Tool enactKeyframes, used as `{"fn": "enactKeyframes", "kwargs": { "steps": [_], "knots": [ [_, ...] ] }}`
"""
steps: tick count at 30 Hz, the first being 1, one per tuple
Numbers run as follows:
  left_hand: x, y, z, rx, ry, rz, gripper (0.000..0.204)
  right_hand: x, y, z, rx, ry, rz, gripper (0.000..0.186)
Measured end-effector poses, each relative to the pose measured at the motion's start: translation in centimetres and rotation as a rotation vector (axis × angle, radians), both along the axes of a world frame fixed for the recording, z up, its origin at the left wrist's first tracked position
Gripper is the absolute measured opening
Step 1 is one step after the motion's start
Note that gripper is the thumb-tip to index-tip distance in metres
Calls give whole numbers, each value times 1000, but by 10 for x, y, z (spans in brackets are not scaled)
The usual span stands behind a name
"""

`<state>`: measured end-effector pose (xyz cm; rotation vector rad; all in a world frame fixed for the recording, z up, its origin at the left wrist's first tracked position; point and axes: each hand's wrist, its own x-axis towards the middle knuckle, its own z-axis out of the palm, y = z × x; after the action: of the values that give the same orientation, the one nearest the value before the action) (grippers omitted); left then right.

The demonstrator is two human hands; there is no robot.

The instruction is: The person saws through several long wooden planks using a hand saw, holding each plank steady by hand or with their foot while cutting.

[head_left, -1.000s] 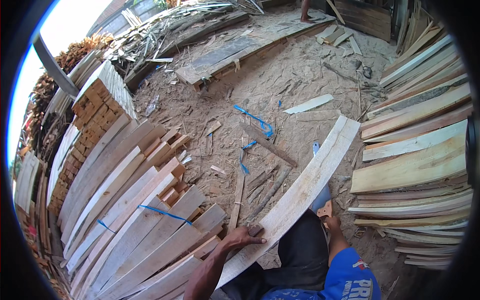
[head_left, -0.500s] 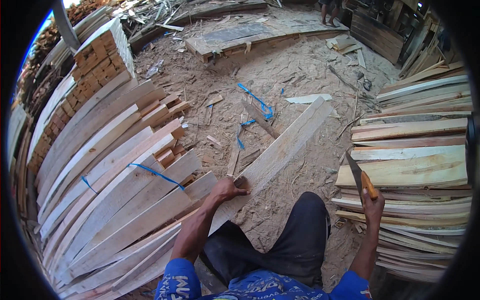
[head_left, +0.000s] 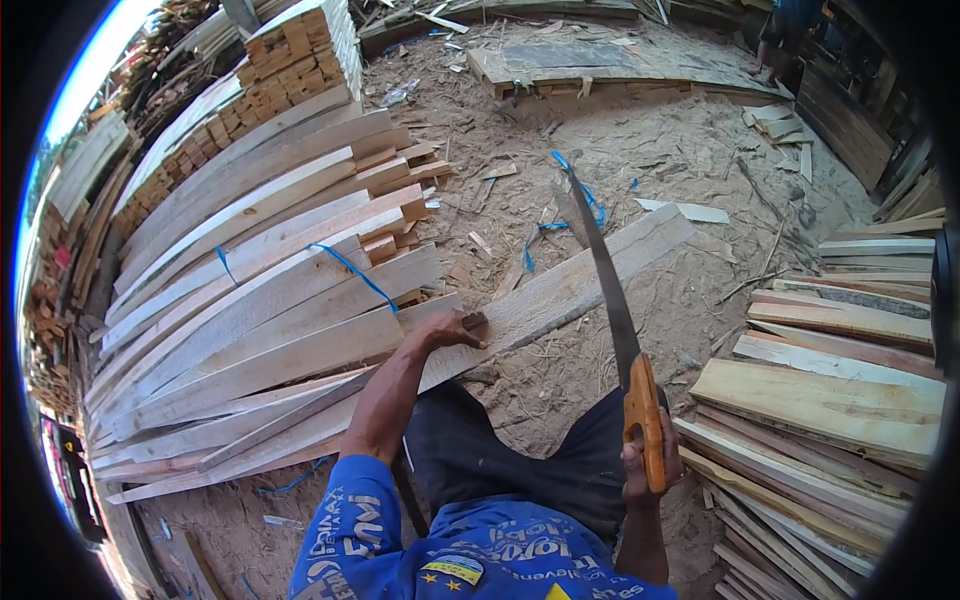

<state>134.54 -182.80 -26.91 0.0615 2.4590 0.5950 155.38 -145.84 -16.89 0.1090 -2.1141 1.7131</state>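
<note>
A long pale plank (head_left: 560, 285) slants from the stacked boards at left across my lap to the sandy ground ahead. My left hand (head_left: 447, 332) is closed on a narrow dark wooden strip (head_left: 290, 418) lying along this plank, with the thumb against the plank's face. The strip's end pokes out past my fingers, and my forearm hides its middle. In my right hand (head_left: 645, 470) is a handsaw (head_left: 618, 300), gripped by its orange wooden handle. Its blade points up and away, crossing in front of the plank's far part; whether they touch I cannot tell.
Boards lie stacked at left (head_left: 250, 330), with blue straps (head_left: 350, 272) on them. More boards (head_left: 820, 410) lie at right. A low wooden platform (head_left: 620, 75) stands ahead, where another person's legs (head_left: 772, 45) show. Scraps and blue strapping (head_left: 597, 208) litter the sand.
My right hand has brought the saw leftward from beside the right-hand boards to in front of my body. My left hand still holds the strip at the plank. The view has shifted.
</note>
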Motion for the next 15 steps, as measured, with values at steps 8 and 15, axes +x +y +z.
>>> {"fn": "enactKeyframes", "kwargs": {
  "steps": [8,15],
  "knots": [
    [8,1,12,11,81,72,69,-7,-57,-41,154,7,419,54],
    [7,-19,-17,-21,77,65,72,61,-3,-26,184,-65,508,55]
  ]
}}
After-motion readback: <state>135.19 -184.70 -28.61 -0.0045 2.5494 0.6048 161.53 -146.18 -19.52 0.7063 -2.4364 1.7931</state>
